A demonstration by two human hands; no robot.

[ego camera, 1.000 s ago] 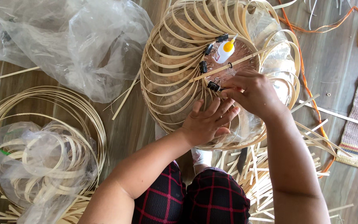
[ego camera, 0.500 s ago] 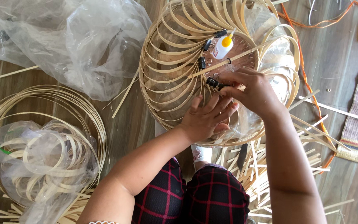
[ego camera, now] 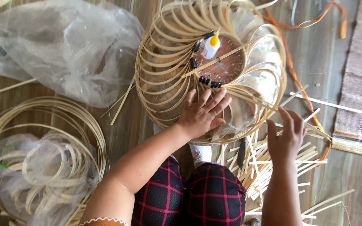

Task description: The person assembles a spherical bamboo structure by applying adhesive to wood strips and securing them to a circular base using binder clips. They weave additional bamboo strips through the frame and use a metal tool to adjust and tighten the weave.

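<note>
Wooden floorboards filled the frame, strewn with bamboo work. At upper centre lay the frame, a round piece of thin curved bamboo strips fanning out from a dark woven disc, with small black clips pinching the strip ends and a little white glue bottle with a yellow cap resting on the disc.

Half a second earlier both hands had met at the near edge of the disc, working one strip together. Now the right hand had come away to the lower right, fingers loosely spread and empty, hovering over the heap of cut strips, seemingly about to pick one. The left hand stayed flat on the frame's near rim, fingers splayed, pressing rather than gripping; that strip was probably fixed.

Crinkled clear plastic bags sat at upper left and lower left, the lower one stuffed with coiled strips inside a stack of bamboo hoops. An orange cord trailed down the right side beside a woven mat. Red-checked dark trousers showed at bottom centre.
</note>
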